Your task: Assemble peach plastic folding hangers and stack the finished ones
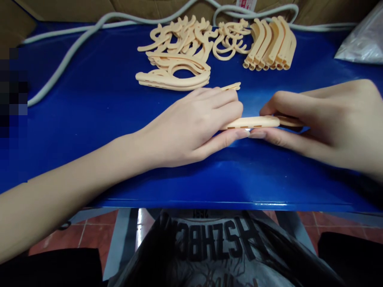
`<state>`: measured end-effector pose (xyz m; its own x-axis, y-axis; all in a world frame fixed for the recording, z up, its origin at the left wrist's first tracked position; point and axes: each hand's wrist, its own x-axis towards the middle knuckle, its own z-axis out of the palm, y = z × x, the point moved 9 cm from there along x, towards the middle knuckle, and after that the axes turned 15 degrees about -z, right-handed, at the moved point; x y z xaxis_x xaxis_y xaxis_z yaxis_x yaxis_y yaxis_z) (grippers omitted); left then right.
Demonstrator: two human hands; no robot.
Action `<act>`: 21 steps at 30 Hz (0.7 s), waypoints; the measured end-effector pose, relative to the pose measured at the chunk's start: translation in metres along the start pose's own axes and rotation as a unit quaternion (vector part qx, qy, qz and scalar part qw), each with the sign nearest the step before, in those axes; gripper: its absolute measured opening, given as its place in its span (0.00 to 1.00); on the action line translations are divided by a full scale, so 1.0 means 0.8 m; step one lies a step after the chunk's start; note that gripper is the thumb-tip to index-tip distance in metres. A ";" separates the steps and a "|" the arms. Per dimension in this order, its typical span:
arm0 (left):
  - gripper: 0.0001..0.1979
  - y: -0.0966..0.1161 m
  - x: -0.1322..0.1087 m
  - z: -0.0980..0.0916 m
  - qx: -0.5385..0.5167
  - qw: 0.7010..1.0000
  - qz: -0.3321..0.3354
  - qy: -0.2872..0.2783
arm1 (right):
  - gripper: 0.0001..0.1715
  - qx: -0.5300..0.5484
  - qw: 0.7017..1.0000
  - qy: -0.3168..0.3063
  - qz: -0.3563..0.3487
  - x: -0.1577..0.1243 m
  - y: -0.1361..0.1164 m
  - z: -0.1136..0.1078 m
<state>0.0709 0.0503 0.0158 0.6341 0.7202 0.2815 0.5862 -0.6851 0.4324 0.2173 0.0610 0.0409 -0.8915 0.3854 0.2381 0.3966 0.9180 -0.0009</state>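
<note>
My left hand [197, 125] and my right hand [326, 123] meet at the middle of the blue table [89, 103]. Both pinch a flat peach plastic piece [254, 122] with small slots along its edge. The left fingers close over its left end, and another thin peach tip [231, 86] sticks out above those fingers. My right thumb and fingers close on the right end, which is partly hidden under the hand.
Peach plastic parts lie at the back of the table: a stack of curved arms [173, 75], a heap of hook shapes [206, 38] and a row of curved pieces [271, 44]. A grey cable [72, 56] loops along the back. A clear plastic bag [363, 38] sits far right.
</note>
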 end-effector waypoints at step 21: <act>0.24 0.003 -0.003 -0.018 0.056 0.995 0.042 0.072 | 0.37 0.004 0.991 0.087 -0.103 -0.003 -0.017 -0.015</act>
<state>0.0637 0.0485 0.0286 0.6091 0.6631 0.4351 0.5924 -0.7451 0.3062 0.2168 0.0464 0.0524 -0.9017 0.1684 0.3981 0.2076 0.9765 0.0571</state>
